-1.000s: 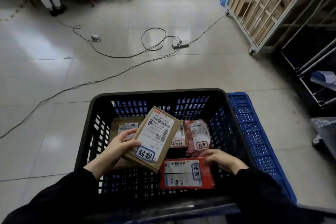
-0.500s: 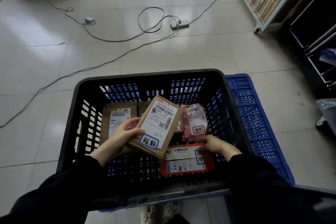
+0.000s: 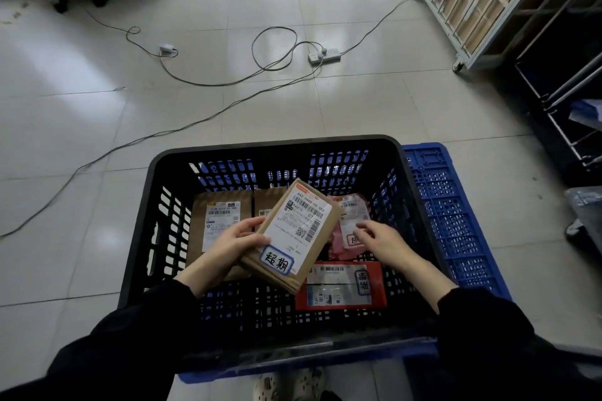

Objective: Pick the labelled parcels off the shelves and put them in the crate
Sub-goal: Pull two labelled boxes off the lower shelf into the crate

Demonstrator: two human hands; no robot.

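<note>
**Q:** State of the left hand (image 3: 234, 246)?

**A:** It gripped the brown parcel (image 3: 293, 234) by its left edge, thumb on the label face. The parcel was tilted above the black crate (image 3: 273, 146).

**Q:** And the right hand (image 3: 381, 239)?

**A:** Fingers relaxed, holding nothing. It was just right of the held parcel and over the pink parcel (image 3: 350, 221); contact could not be confirmed. The red parcel (image 3: 342, 286) lay flat below the grip, and a kraft mailer (image 3: 221, 221) lay to its left.

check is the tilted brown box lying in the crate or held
Held: the left hand grips the brown box at a tilt over the crate.
</note>
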